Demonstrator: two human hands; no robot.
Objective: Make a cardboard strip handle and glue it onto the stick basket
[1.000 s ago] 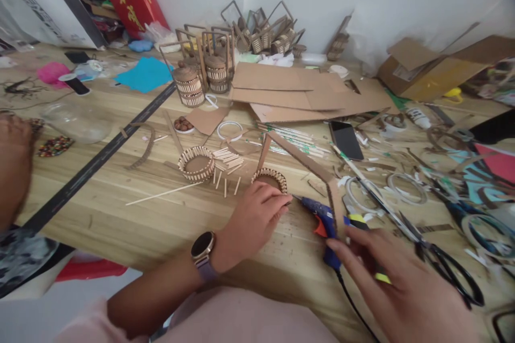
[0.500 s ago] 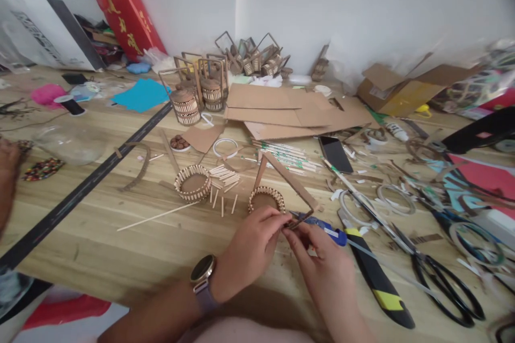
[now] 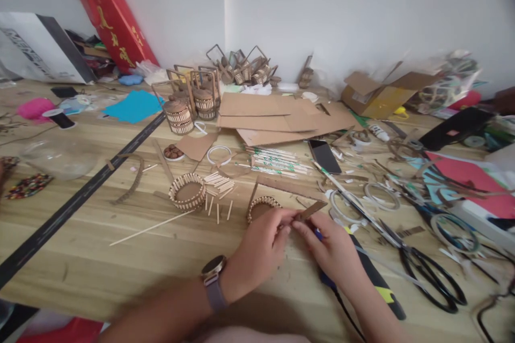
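Note:
My left hand (image 3: 263, 241) and my right hand (image 3: 328, 244) meet over the table, fingertips pinched on one end of a bent brown cardboard strip (image 3: 289, 187). The strip forms an angular handle frame beside a small round basket (image 3: 257, 203) edged with short wooden sticks. My left hand partly covers this basket, and whether its fingers also touch it is hidden. Under my right hand lies a blue tool (image 3: 328, 280) with a black cord, mostly covered. To the left sits a second round stick-walled basket (image 3: 191, 204), next to cut sticks (image 3: 219, 185).
Large scissors (image 3: 432, 278) and a black-yellow handled tool (image 3: 386, 292) lie at the right, near tape rolls (image 3: 382, 196). Behind are a phone (image 3: 325, 156), cardboard sheets (image 3: 257, 106) and finished lidded baskets (image 3: 179, 120). Another person's hand (image 3: 5, 166) shows at the left edge.
The cardboard strip frame has tipped lower, and its near end has turned between my fingers. My right hand has shifted slightly right. The whole view has swung, moving the table things left.

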